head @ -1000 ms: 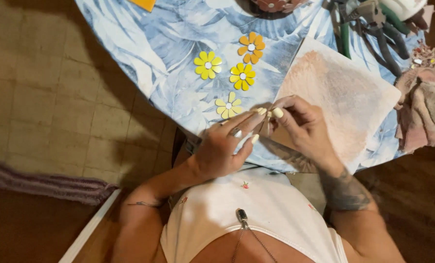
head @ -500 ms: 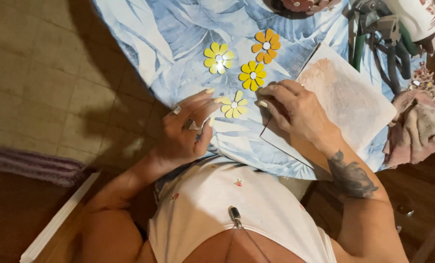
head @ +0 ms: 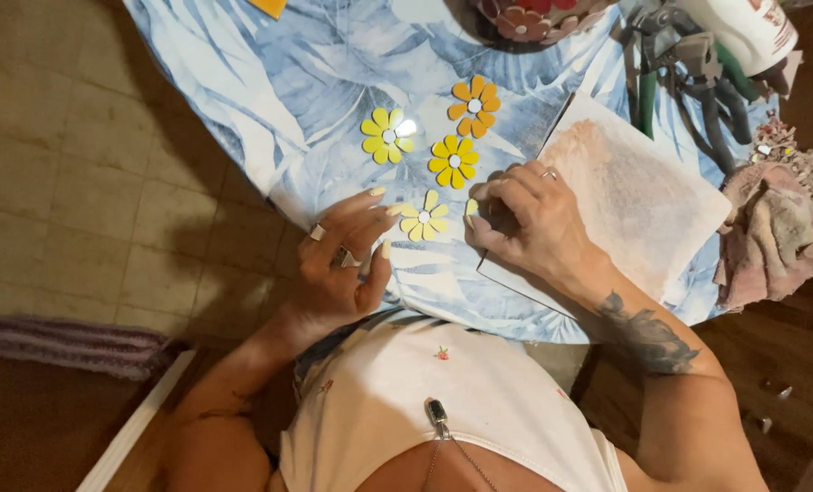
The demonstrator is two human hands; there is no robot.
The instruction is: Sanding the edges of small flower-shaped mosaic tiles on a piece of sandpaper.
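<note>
1. The pale yellow flower (head: 424, 217) lies flat on the bench (head: 270, 100), round, with no clear long axis; its petals point outward around a white centre.
2. The left hand (head: 338, 264) is half open and its fingertips touch the flower.
3. The right hand (head: 525, 223) is curled, pinching a small yellow petal piece (head: 471, 208) just beside the flower.

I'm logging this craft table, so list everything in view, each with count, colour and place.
flat petal-shaped mosaic flowers: four, three yellow and one orange, table centre.
blue leaf-print tablecloth: one, covers the table.
pale pinkish square board: one, right of the flowers.
green-handled pliers: several, top right; exact count unclear.
pinkish crumpled rag: one, right edge.
left hand: ringed, fingertips at the palest flower.
right hand: ringed, curled on the board's edge.
</note>
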